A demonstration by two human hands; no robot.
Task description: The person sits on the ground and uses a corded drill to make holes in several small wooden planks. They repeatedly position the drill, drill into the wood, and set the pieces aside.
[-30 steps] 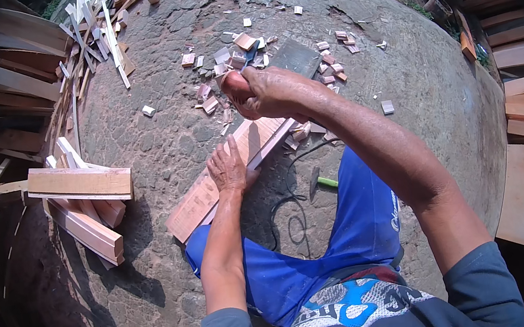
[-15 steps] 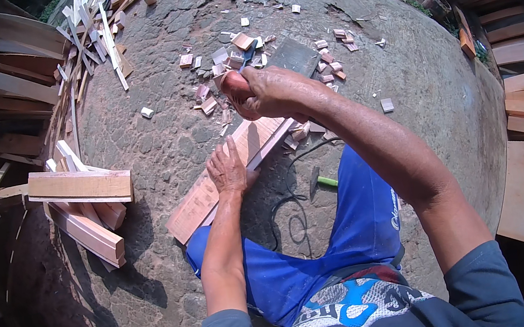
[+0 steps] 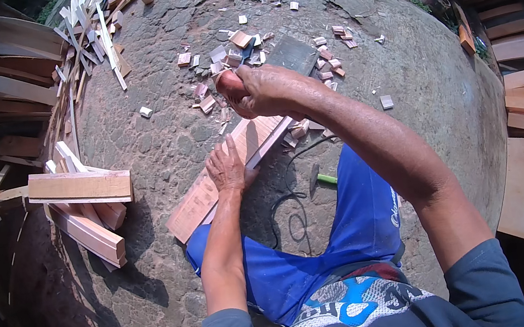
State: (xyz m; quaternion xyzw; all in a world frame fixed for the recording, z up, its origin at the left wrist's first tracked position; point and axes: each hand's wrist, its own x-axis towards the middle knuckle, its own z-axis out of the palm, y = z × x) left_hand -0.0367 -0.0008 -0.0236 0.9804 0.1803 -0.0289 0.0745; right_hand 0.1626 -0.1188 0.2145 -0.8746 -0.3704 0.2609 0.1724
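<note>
My left hand (image 3: pixel 227 168) lies with spread fingers on a reddish wooden plank (image 3: pixel 192 207). The plank's near end is by my left knee, and it slants away to the right. Above the plank's far part, my right hand (image 3: pixel 269 90) is closed round the orange-red handle (image 3: pixel 230 86) of a tool. The hand hides the tool's working end, so I cannot tell its kind. A narrow dark shadow falls on the plank below it. Beyond my right hand lies a flat grey slab (image 3: pixel 292 53), partly covered by the arm.
Small wood offcuts (image 3: pixel 206 104) lie scattered around the slab. A hammer (image 3: pixel 326 179) with a green handle and a dark cord (image 3: pixel 287 197) rest between my legs. Cut wood pieces (image 3: pixel 80 187) are stacked at left; thin strips (image 3: pixel 107 45) lie farther back. Curved boards (image 3: pixel 518 50) line the right.
My right hand and the orange-red handle have shifted very slightly left. The left hand stays in place on the plank.
</note>
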